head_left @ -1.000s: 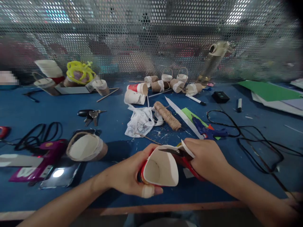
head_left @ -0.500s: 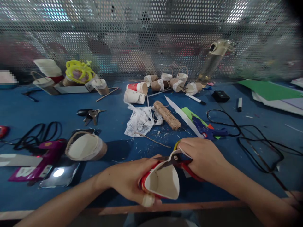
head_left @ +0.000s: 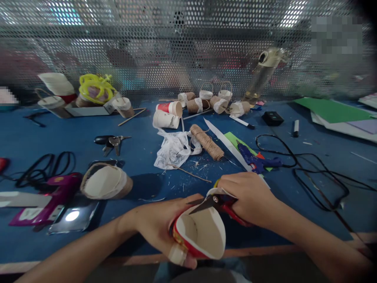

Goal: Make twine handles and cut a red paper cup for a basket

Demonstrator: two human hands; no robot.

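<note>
My left hand [head_left: 165, 226] is wrapped round a red paper cup [head_left: 203, 232], its white inside tipped up towards me and its rim bent out of round. Tape or a bandage covers part of the thumb. In my right hand [head_left: 246, 196] is a pair of scissors [head_left: 216, 199] with red and yellow handles. Their dark blades are apart and straddle the cup's far wall, one blade reaching inside. A curled strip of the cup's edge stands up beside the scissors' pivot. The right fingertips are partly hidden behind the hand.
Beyond my hands lie white lace [head_left: 173, 151], a twine roll [head_left: 207, 142] and a blue glue gun [head_left: 257, 159] with a looping cable. At left are a twine-handled cup [head_left: 107, 182], a purple glue gun [head_left: 55, 200], a phone [head_left: 73, 218] and keys [head_left: 113, 143]. A bottle [head_left: 262, 74] stands behind.
The scissor blades have opened wider. The cup has tilted and shifted slightly down towards me, showing more of its red side. Both hands keep their hold.
</note>
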